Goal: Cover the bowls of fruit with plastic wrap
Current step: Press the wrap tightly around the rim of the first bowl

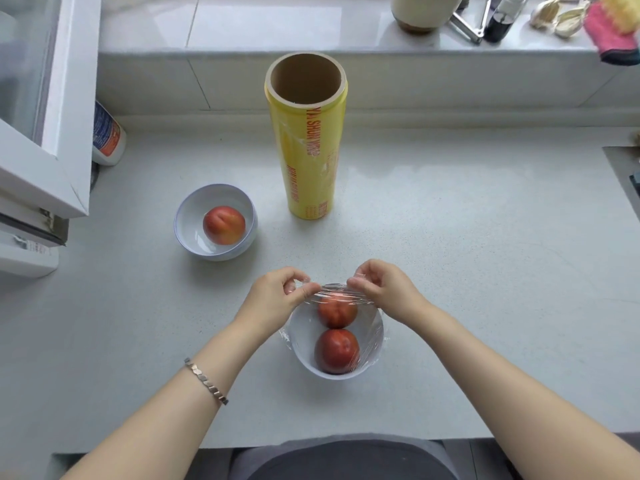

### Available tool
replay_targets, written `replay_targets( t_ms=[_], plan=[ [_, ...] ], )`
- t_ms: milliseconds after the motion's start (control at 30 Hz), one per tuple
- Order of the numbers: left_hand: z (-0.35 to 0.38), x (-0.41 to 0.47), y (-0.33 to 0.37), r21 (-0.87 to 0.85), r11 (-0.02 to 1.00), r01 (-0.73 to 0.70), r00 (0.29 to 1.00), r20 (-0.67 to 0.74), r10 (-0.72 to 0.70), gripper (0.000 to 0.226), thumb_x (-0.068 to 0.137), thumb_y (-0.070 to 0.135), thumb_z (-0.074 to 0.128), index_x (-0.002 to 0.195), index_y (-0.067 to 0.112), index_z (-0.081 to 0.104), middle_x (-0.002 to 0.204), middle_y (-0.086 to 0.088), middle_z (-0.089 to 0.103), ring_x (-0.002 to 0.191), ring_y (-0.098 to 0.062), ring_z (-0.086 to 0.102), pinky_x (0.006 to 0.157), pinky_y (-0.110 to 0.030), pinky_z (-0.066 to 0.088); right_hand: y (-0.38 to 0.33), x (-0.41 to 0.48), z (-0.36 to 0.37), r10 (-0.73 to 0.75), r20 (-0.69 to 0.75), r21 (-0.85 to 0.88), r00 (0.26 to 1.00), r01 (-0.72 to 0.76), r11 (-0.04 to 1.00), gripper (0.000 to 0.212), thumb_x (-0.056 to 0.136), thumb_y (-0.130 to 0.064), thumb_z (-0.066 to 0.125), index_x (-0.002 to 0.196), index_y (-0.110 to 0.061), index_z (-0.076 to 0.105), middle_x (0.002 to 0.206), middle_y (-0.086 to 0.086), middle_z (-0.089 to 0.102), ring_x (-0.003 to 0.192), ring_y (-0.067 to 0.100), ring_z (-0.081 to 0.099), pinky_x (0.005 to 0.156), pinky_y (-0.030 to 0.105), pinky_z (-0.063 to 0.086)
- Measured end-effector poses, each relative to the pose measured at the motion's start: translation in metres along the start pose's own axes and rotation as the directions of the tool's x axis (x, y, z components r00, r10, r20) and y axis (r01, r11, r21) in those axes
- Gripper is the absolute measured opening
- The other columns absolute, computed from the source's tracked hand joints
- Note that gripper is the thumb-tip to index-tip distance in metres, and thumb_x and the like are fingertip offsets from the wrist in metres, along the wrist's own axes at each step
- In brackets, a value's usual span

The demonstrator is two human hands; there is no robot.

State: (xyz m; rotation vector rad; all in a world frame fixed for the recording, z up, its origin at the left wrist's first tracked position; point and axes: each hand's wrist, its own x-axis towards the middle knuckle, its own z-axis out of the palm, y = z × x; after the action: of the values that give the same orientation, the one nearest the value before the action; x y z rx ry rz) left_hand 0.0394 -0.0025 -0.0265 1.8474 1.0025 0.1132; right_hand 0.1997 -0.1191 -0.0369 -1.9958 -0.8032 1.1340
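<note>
Left hand (277,296) and right hand (384,289), fingers curled, each pinch the far edge of the plastic wrap (332,292) stretched over the near bowl (346,375) on the table (467,237). Two bowls: the near one holds two fruits (337,351); the far bowl (187,209), to the left, holds one fruit (224,225). One yellow roll (310,143) stands upright behind them.
</note>
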Motion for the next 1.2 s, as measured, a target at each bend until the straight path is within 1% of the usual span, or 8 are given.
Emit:
replay_targets(
  t_ms=[167,367,500,600,767,900,1033,1200],
  plan=[
    [-0.005,0.009,0.002,0.037,0.997,0.064,0.993,0.099,-0.068,0.015,0.08,0.025,0.071,0.068,0.021,0.063,0.052,0.01,0.039,0.052,-0.006,0.037,0.052,-0.015,0.03,-0.001,0.004,-0.017,0.025,0.186,-0.181,0.982,0.01,0.983,0.037,0.077,-0.032,0.071,0.058,-0.01,0.049,0.056,0.001,0.038,0.051,0.01,0.032,0.05,0.024,0.027],
    [0.014,0.012,0.001,-0.06,0.998,0.037,0.998,0.043,-0.034,0.029,0.093,0.016,0.052,0.065,0.021,0.045,0.073,-0.004,0.054,0.072,-0.012,0.046,0.062,-0.011,0.032,0.003,0.002,-0.009,-0.099,-0.007,-0.16,0.995,0.096,0.982,0.022,0.089,-0.029,0.056,0.075,-0.012,0.06,0.08,-0.003,0.057,0.074,0.007,0.052,0.072,0.023,0.039],
    [0.036,0.011,-0.001,-0.203,0.977,0.062,0.989,-0.117,-0.087,0.027,0.098,0.019,0.041,0.071,0.022,0.04,0.094,-0.008,0.068,0.09,-0.017,0.06,0.072,-0.022,0.037,0.005,0.003,0.004,-0.164,-0.208,-0.259,0.964,0.107,0.96,0.034,0.093,-0.033,0.048,0.076,-0.004,0.053,0.063,0.011,0.056,0.062,0.024,0.049,0.061,0.036,0.036],
    [0.047,0.012,0.003,-0.195,0.98,0.022,0.964,-0.256,-0.073,0.025,0.099,0.019,0.037,0.074,0.024,0.037,0.09,-0.005,0.071,0.082,-0.015,0.06,0.068,-0.018,0.035,0.011,0.009,0.015,-0.283,-0.358,-0.325,0.89,0.165,0.931,0.043,0.089,-0.04,0.04,0.076,-0.001,0.052,0.058,0.019,0.057,0.055,0.036,0.052,0.054,0.038,0.038],
    [0.058,0.015,0.006,-0.21,0.977,0.025,0.907,-0.405,-0.111,0.016,0.1,0.02,0.035,0.087,0.013,0.04,0.081,-0.002,0.071,0.074,-0.016,0.058,0.066,-0.016,0.033,0.016,0.02,0.026,-0.283,-0.5,-0.294,0.818,0.146,0.944,0.054,0.087,-0.049,0.03,0.078,-0.001,0.053,0.056,0.019,0.061,0.051,0.037,0.055,0.048,0.039,0.043],
    [0.057,0.022,0.009,-0.263,0.96,0.093,0.875,-0.439,-0.204,0.017,0.1,0.02,0.034,0.086,0.012,0.039,0.067,0.0,0.066,0.063,-0.005,0.056,0.063,-0.017,0.031,0.017,0.029,0.025,-0.226,-0.544,-0.212,0.808,0.129,0.969,0.031,0.093,-0.027,0.049,0.079,0.0,0.054,0.058,0.02,0.062,0.057,0.037,0.058,0.056,0.04,0.045],
    [0.056,0.028,0.009,-0.297,0.944,0.147,0.831,-0.48,-0.281,0.018,0.101,0.021,0.033,0.086,0.012,0.039,0.057,0.001,0.062,0.06,-0.002,0.054,0.061,-0.019,0.03,0.018,0.032,0.025,-0.079,-0.544,-0.062,0.835,0.054,0.997,0.027,0.092,-0.025,0.051,0.077,-0.003,0.054,0.061,0.021,0.057,0.064,0.04,0.059,0.064,0.044,0.045],
    [0.051,0.037,-0.005,-0.366,0.881,0.298,0.841,-0.337,-0.424,0.025,0.097,0.022,0.043,0.075,0.011,0.044,0.063,-0.003,0.057,0.062,-0.018,0.05,0.057,-0.027,0.034,0.018,0.037,0.014,0.223,-0.407,0.114,0.886,-0.193,0.975,0.036,0.079,-0.031,0.067,0.051,-0.015,0.053,0.044,-0.009,0.047,0.064,0.021,0.061,0.061,0.031,0.039]
  ],
)
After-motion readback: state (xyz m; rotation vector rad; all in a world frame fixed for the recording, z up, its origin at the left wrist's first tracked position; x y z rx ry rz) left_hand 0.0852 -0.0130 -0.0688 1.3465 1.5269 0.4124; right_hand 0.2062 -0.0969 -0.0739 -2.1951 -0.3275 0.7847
